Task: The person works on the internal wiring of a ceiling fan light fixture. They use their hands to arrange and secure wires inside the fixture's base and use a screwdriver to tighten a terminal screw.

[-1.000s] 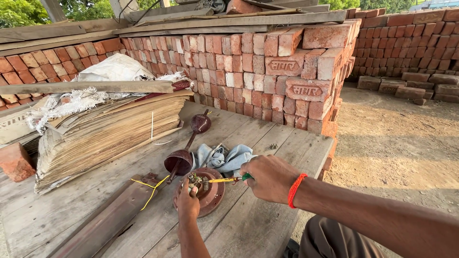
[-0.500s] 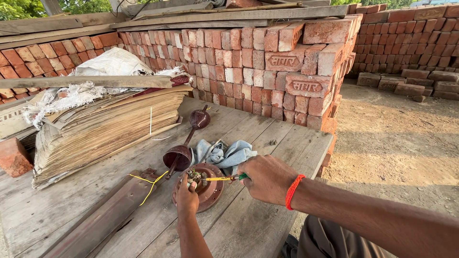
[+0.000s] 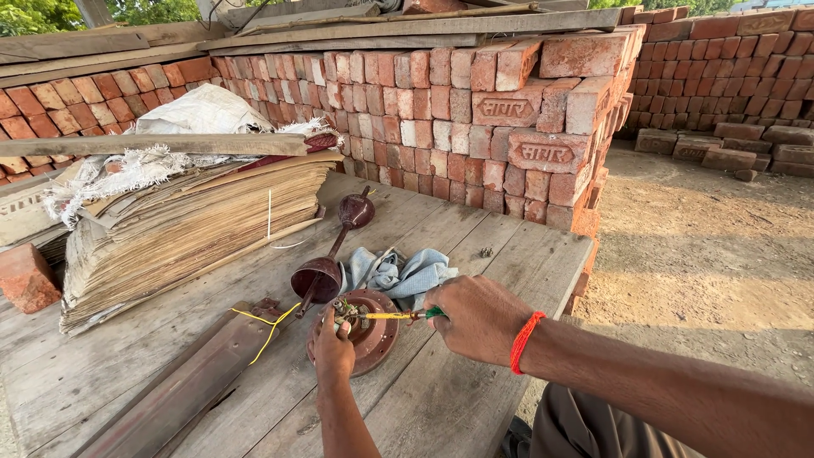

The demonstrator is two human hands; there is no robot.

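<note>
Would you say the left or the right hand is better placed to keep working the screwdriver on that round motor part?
Probably the right hand: it already grips the yellow screwdriver, whose tip meets the round motor part. The left hand is braced on that part, steadying it.

You look down on a weathered wooden plank table (image 3: 475,271) that fills the lower left of the frame, its boards grey and cracked. Behind it, across the upper middle, you see a stacked wall of red bricks (image 3: 441,110) topped with long wooden planks (image 3: 407,25). At the upper right, another brick stack (image 3: 721,76) stands on bare sandy ground (image 3: 704,263), with loose bricks (image 3: 721,148) lying at its foot. Green foliage (image 3: 34,13) shows at the upper left corner. Daylight falls warm on the ground at right.
</note>
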